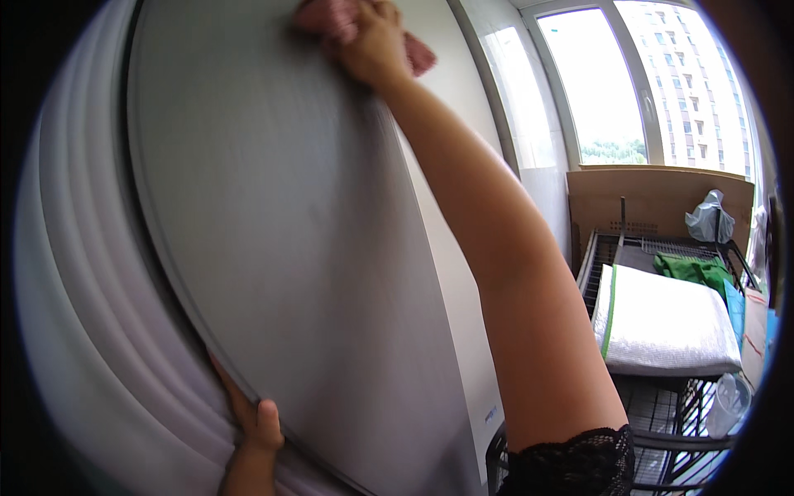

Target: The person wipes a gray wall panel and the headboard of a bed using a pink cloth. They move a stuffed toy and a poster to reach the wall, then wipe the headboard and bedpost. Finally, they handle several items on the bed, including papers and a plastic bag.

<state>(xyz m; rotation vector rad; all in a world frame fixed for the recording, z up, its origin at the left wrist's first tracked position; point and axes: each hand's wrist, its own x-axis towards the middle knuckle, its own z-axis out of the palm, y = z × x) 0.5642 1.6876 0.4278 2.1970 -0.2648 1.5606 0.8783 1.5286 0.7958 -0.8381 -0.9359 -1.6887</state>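
A tall grey door-like panel (273,207) with a dark rim takes up the middle of the view. High on its face, my right hand (376,41) presses a bunched pink cloth (331,21), with the arm stretched up from the lower right. Lower down, my left hand (256,426) grips the panel's left edge. Its thumb lies at the front of the edge, and its fingers reach behind, partly hidden.
Pale curtain folds (74,273) hang close along the panel's left side. At the right, a black wire rack (662,413) carries a folded silver-white sheet (662,322) and a green cloth (695,269). Behind it stand a cardboard sheet (662,194) and a window (591,83).
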